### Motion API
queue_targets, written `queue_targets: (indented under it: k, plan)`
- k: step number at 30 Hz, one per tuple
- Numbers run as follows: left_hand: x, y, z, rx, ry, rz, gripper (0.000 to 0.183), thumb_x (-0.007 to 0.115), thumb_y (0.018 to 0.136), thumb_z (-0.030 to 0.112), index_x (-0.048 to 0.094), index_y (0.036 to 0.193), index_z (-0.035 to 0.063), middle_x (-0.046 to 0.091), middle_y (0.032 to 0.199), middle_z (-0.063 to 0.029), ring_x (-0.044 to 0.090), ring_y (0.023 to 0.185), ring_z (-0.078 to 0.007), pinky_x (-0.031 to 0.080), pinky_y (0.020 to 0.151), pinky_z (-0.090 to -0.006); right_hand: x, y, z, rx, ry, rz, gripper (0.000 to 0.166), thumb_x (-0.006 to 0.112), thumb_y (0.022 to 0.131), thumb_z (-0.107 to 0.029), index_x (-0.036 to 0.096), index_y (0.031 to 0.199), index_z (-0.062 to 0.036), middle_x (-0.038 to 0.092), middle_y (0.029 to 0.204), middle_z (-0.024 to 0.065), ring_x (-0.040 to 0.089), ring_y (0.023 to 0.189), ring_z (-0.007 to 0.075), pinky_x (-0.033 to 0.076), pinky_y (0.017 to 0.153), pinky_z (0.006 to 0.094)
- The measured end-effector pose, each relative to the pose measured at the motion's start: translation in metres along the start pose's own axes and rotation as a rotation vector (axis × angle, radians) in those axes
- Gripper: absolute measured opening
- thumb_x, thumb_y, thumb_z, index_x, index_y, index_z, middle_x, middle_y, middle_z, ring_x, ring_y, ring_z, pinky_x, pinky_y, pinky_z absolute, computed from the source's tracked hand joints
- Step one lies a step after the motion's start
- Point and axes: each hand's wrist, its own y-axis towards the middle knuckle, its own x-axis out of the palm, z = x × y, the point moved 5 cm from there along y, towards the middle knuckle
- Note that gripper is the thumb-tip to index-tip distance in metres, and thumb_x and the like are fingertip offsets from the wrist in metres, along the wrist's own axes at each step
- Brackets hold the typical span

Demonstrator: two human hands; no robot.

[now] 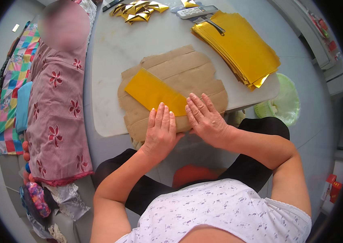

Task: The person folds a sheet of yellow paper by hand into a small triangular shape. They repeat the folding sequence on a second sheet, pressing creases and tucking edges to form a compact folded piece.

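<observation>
A folded piece of gold foil paper (156,91) lies slantwise on a flat piece of brown corrugated cardboard (186,66) at the table's near edge. My left hand (161,132) rests palm down, its fingertips at the paper's near edge. My right hand (205,120) lies flat on the cardboard, with its fingertips touching the paper's right end. Both thumbs point inward at the cardboard's near edge. Neither hand grips anything, and the fingers are slightly spread.
A thick stack of gold sheets (241,45) carries a black-handled tool (215,26) beside a white remote control (197,12). Folded gold foil pieces (141,10) lie at the white table's (106,91) far side. A green lined basket (264,111) stands right; a pink-covered sofa (63,121), left.
</observation>
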Motion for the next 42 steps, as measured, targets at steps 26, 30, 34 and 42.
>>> queue_targets:
  k: [26,30,34,42]
  plan:
    - [-0.032,-0.002,-0.030,-0.588,-0.839,-0.221,0.035,0.069,0.097,0.031,0.062,0.080,0.0011,0.062,0.073,-0.0083,0.058,0.061,-0.0179,0.045,0.053,-0.0314,-0.041,0.001,0.004,-0.138,0.123,0.463,0.029,0.070,0.073,0.000,0.064,0.100,0.0072,0.058,0.089,0.0135,0.066,0.087,0.0286,0.058,0.092,0.0495]
    - [-0.015,0.003,-0.027,-0.859,-1.501,-0.096,0.028,0.069,0.097,0.027,0.062,0.103,0.0001,0.068,0.090,-0.0038,0.062,0.077,-0.0083,0.050,0.064,-0.0271,-0.044,0.008,-0.016,-0.295,0.183,0.480,0.021,0.070,0.079,-0.004,0.063,0.096,0.0043,0.058,0.086,0.0148,0.067,0.087,0.0303,0.058,0.093,0.0445]
    - [-0.012,0.006,-0.040,-0.803,-1.434,0.076,0.014,0.065,0.095,0.011,0.062,0.106,0.0007,0.069,0.100,-0.0054,0.066,0.086,-0.0114,0.054,0.072,-0.0280,-0.031,0.011,-0.037,-0.458,0.349,0.471,0.032,0.076,0.084,-0.018,0.062,0.102,0.0044,0.061,0.096,0.0175,0.066,0.099,0.0369,0.055,0.098,0.0464]
    - [-0.081,0.028,-0.047,0.062,-0.049,0.317,0.011,0.066,0.078,-0.003,0.056,0.080,0.0003,0.057,0.126,-0.0186,0.062,0.119,-0.0400,0.051,0.101,-0.0485,-0.067,0.027,0.008,-0.046,0.086,0.576,0.059,0.077,0.081,-0.024,0.054,0.128,0.0018,0.055,0.134,0.0221,0.054,0.125,0.0495,0.039,0.111,0.0570]
